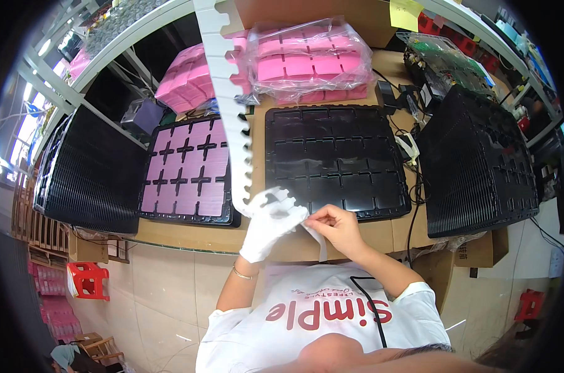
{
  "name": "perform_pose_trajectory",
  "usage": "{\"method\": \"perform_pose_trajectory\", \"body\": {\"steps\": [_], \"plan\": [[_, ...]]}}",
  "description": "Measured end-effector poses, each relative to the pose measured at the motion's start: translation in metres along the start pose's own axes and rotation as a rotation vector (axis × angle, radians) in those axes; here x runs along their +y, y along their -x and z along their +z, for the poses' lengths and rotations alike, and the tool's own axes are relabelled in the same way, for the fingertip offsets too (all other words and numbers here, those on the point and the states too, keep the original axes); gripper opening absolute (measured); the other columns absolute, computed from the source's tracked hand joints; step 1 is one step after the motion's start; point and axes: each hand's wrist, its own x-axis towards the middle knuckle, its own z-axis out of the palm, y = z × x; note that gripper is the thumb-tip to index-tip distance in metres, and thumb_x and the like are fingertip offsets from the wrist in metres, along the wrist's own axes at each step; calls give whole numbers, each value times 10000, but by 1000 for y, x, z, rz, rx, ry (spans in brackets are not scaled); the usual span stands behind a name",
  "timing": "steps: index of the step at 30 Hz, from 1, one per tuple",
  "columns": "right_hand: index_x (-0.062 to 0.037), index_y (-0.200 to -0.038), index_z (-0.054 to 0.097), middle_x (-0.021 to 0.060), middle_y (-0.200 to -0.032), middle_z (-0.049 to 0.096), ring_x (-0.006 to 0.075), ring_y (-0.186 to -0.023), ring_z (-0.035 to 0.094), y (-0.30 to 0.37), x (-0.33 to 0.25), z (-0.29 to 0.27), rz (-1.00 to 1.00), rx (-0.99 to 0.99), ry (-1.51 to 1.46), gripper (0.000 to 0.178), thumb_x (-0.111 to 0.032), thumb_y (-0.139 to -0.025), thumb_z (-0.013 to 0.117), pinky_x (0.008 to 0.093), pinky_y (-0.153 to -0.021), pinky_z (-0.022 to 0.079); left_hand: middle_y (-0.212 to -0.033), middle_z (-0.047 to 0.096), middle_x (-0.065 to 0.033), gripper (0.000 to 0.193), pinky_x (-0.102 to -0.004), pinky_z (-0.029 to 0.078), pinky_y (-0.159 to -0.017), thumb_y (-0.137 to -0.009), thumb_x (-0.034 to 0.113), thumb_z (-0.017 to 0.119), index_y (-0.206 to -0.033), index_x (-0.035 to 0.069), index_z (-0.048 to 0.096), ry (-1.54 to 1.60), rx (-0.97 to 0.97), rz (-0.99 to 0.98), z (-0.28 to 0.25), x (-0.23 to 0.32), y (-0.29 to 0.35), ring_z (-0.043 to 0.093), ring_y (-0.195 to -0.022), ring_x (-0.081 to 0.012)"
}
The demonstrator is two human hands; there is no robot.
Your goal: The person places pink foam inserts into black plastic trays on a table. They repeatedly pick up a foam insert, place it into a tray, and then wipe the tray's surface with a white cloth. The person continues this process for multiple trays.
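Note:
My left hand (270, 224), in a white glove, has its fingers curled at the lower end of a long white strip with a notched edge (227, 93). That strip rises away from me past the top of the view. Bare of any glove, my right hand (334, 225) pinches close to the left fingertips. A thin whitish strip (320, 244) hangs down beside the pinch; whether it is joined to the notched strip I cannot tell. Beyond my hands lies a black compartment tray (338, 158). Left of the notched strip is another black tray filled with pink sheets (185, 171).
Tall stacks of black trays stand at the left (89, 174) and right (481, 168). Plastic-wrapped pink foam pieces (310, 59) lie at the back. Dark cables (413, 211) run beside the right stack. A circuit board (446, 59) sits back right, and a red stool (88, 281) stands on the floor.

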Motion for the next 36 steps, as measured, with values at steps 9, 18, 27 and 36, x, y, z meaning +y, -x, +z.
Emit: {"method": "perform_pose_trajectory", "body": {"steps": [9, 18, 27, 36], "plan": [[-59, -823, 687, 67, -872, 648, 232, -797, 613, -57, -15, -12, -1005, 93, 478, 164, -29, -695, 785, 331, -721, 494, -960, 702, -74, 299, -223, 508, -679, -904, 166, 678, -1131, -25, 643, 104, 225, 64, -20, -17, -34, 645, -760, -96], [-43, -843, 707, 98, -810, 685, 196, -759, 656, -294, 16, -41, -340, -119, 572, 104, -123, -780, 729, 325, -725, 509, -1011, 704, -105, 331, -219, 508, -690, -882, 119, 702, -1159, -34, 605, 115, 70, -4, -24, -14, -44, 656, -808, -108], [-52, -768, 710, 159, -782, 696, 326, -793, 684, -334, 22, -23, -310, -159, 991, 113, -152, -717, 703, 435, -728, 537, -987, 706, -90, 277, -215, 501, -693, -868, 102, 710, -1104, -27, 642, 170, 66, -83, -30, -14, -45, 652, -812, -103], [-75, -771, 754, 168, -796, 706, 320, -788, 695, -339, 15, -25, -252, -216, 1035, 120, -161, -696, 716, 430, -753, 549, -980, 708, -78, 265, -215, 510, -699, -875, 90, 699, -1111, -20, 650, 148, 42, -128, -32, -15, -48, 660, -825, -109]]}}
